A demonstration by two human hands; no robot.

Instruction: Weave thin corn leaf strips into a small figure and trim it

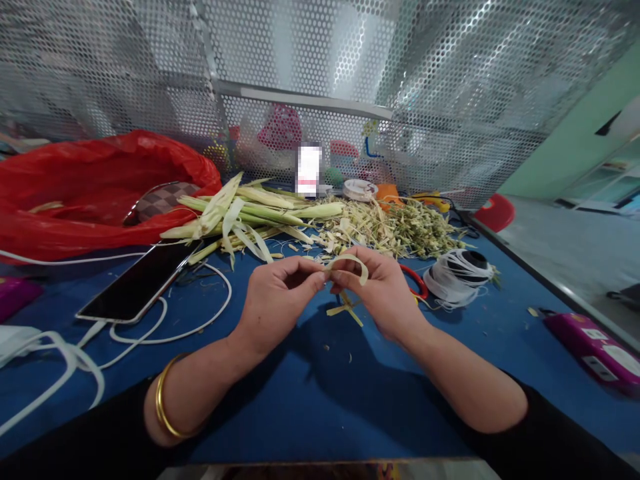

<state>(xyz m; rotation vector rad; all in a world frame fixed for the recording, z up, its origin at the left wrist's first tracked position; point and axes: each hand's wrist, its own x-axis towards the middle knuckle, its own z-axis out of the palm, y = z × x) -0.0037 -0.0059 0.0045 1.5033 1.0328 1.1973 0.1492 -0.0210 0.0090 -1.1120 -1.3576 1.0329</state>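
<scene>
A pale husk strip [361,265] curves in a loop between my two hands above the blue table. My left hand [280,300] is closed, its thumb and forefinger pinching one end of the strip. My right hand [377,290] is closed on the strip too, its fingertips almost touching those of my left hand. Thin yellowish strips [346,309] hang crossed just below my right fingers. Behind the hands lie long green-white husks [265,207] and a heap of dry shredded pieces [357,227].
On the left are a red plastic bag [100,193], a black phone [143,283] and white cables [187,340]. A white thread spool [457,277], red-handled scissors [417,283] and a purple device [595,350] lie right. Perforated metal [310,53] stands behind.
</scene>
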